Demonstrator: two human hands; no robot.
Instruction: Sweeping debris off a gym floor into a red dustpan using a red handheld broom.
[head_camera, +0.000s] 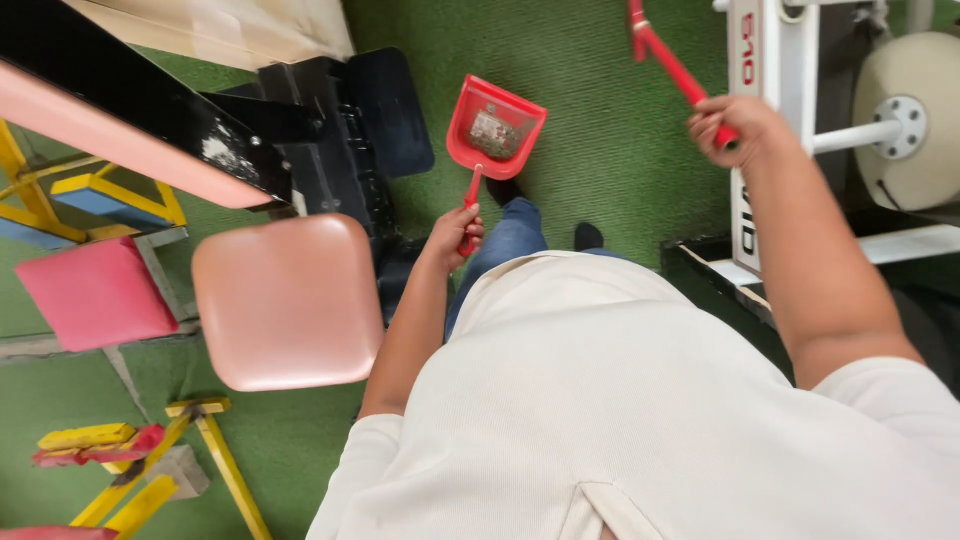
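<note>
My left hand (455, 232) grips the handle of a red dustpan (494, 132), which is held level above the green carpet with some grey debris in its tray. My right hand (733, 125) is raised at the upper right and closed around a red stick-like handle (665, 55) that runs up and left out of the frame; its far end is hidden. Below me I see my cream shirt, blue jeans and dark shoes.
A pink padded gym seat (288, 300) and black machine frame (330, 140) stand close on my left. A white metal frame (765, 120) with a pale weight plate (915, 120) stands at the right. Yellow-framed equipment (150, 470) and a pink pad (95, 292) lie at far left.
</note>
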